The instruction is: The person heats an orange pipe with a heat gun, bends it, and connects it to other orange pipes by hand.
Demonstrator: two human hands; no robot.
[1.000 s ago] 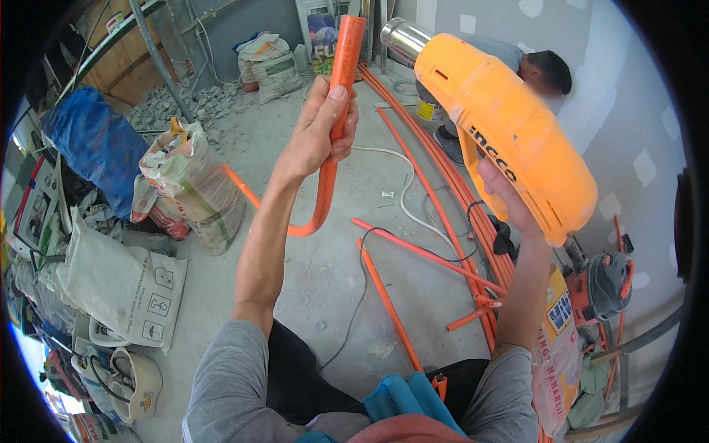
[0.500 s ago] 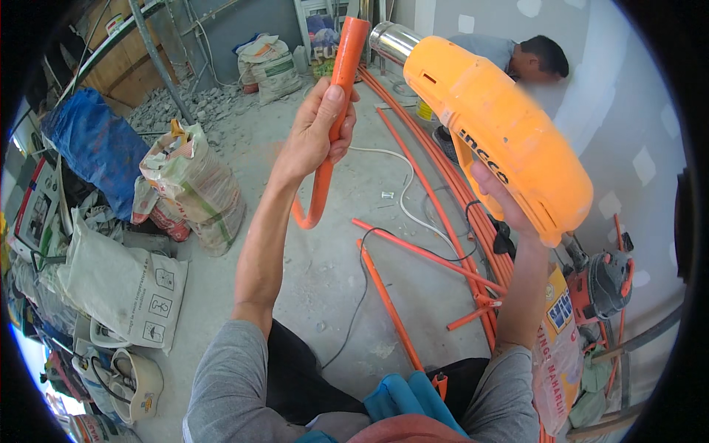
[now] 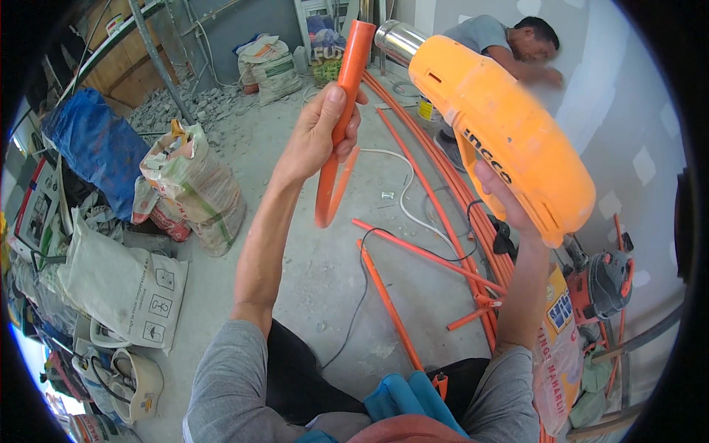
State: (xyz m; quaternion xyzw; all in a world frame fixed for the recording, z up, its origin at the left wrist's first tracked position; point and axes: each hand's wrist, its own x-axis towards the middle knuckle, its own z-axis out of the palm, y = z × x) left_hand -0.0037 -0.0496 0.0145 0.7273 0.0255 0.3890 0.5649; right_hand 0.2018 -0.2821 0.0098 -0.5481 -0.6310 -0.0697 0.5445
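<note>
My left hand [image 3: 325, 129] is closed round a bent orange plastic pipe [image 3: 356, 55], its straight end pointing up and its curved end hanging below my fist. Level with it, my right hand [image 3: 506, 196] grips the handle of a yellow-orange heat gun [image 3: 509, 133]. The gun's metal nozzle [image 3: 399, 40] points up and left, its mouth close beside the pipe's upper end. A small gap shows between nozzle and pipe. Most of my right fingers are hidden behind the gun's body.
Long orange pipes [image 3: 436, 151] and shorter cut pieces [image 3: 391, 303] lie on the concrete floor with a dark cord. Filled sacks [image 3: 196, 184] and a white bucket [image 3: 140, 384] stand at left. Another person [image 3: 509, 44] crouches by the far right wall, near a red-black vacuum [image 3: 602, 288].
The pipe in my left hand has turned, swinging its curved lower end to the right. The heat gun has shifted slightly right. The other person's head has lifted and an arm now shows.
</note>
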